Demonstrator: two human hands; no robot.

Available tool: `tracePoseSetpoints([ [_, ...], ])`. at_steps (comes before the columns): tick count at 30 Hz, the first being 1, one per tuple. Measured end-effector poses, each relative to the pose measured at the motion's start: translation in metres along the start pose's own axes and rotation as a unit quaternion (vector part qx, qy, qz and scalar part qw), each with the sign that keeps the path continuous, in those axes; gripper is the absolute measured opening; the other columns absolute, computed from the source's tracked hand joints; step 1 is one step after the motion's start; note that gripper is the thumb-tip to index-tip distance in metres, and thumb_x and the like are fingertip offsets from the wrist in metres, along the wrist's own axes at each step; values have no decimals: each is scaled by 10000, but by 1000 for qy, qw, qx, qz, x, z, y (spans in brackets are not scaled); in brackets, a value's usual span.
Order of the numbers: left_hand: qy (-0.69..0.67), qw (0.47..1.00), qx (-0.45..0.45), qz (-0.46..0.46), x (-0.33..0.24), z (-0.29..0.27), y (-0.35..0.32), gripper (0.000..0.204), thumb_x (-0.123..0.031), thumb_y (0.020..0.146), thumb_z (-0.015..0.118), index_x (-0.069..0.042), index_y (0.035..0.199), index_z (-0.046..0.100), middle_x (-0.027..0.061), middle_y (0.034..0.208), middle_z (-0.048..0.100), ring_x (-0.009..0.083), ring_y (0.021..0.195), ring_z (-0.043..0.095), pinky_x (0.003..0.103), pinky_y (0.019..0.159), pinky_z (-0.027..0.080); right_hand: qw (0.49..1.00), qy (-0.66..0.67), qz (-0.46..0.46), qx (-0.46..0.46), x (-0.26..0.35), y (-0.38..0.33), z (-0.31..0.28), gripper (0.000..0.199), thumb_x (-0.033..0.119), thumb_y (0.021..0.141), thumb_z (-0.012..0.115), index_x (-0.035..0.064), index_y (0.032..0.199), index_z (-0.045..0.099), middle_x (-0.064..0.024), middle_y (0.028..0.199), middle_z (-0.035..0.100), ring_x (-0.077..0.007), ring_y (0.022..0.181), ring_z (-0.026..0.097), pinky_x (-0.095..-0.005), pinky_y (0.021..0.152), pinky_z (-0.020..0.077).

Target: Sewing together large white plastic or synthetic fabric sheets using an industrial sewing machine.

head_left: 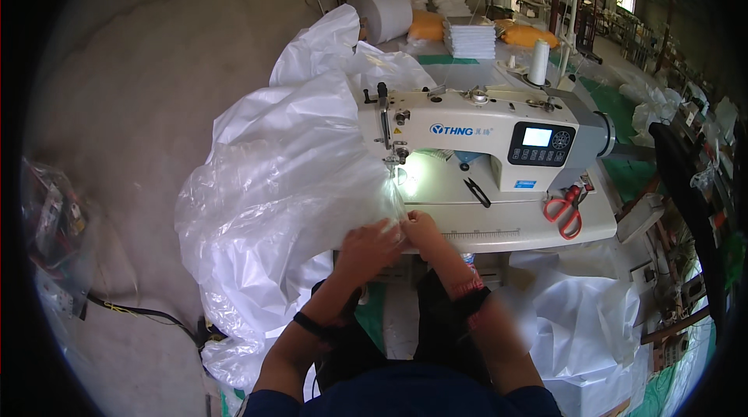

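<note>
A large, crumpled white plastic bag or sheet [284,156] drapes over the left end of a white sewing machine [460,133] and hangs off the table. Its gathered edge runs up to the lit needle area. My left hand [372,247] is closed on this edge at the table's front, its fingertips partly hidden. Close beside it, my right hand [421,233] pinches the same edge, fingers curled in. Black thread snips [477,192] lie on the machine bed, right of the needle. Red-handled scissors [564,216] rest at the table's right end.
A white thread cone [538,63] stands behind the machine. More white plastic [580,323] is heaped at my right, below the table. Farther back are a big white roll [383,15], a stack of white sheets [470,38] and orange sacks [426,26]. A black cable [144,310] crosses the floor at left.
</note>
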State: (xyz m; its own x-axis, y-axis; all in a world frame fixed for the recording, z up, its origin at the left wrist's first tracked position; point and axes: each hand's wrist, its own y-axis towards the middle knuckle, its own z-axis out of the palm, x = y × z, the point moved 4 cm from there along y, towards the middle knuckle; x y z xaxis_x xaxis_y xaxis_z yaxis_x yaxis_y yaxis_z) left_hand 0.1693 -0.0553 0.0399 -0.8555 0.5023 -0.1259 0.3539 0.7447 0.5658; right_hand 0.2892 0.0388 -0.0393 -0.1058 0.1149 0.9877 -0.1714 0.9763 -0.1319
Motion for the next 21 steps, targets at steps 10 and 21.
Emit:
tracePoseSetpoints([
  [10,200,972,-13,-124,140,-47,-93,284,-185,758,618,-191,1042,626,61,987,524,262,971,510,420,800,401,824,-523,-173,-132,38,-57,33,318,83,821,502,-21,1120,537,-145,667,635,-268,568,646,-364,487,510],
  [21,134,970,11,-203,175,-49,-72,205,-185,751,573,-168,948,626,39,970,553,263,936,555,432,714,473,770,-589,-236,-63,44,-24,49,175,85,787,514,-13,922,568,-127,640,637,-291,589,649,-396,530,515],
])
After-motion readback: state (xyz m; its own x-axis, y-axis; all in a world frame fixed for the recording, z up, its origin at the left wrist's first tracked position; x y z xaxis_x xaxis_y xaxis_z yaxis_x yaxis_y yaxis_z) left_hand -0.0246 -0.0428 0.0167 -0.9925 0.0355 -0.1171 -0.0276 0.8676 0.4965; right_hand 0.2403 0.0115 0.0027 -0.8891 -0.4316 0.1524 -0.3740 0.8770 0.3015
